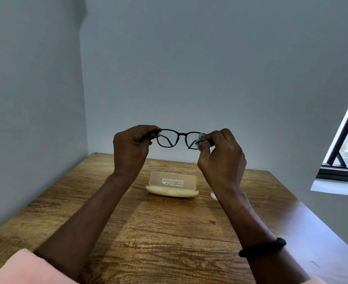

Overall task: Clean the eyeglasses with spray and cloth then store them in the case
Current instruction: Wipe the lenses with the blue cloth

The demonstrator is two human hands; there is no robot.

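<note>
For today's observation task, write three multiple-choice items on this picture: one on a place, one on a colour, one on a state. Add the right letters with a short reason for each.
1. Where is the case?
A. on the table
B. on a chair
C. on the floor

2. What colour is the frame of the glasses?
A. red
B. black
C. white

3. What state is the case in?
A. shut
B. open
C. broken in two

Answers: 1 A, it lies on the wood below the raised glasses; 2 B, the rims look black against the pale wall; 3 B, its lid stands up behind the bottom half.
</note>
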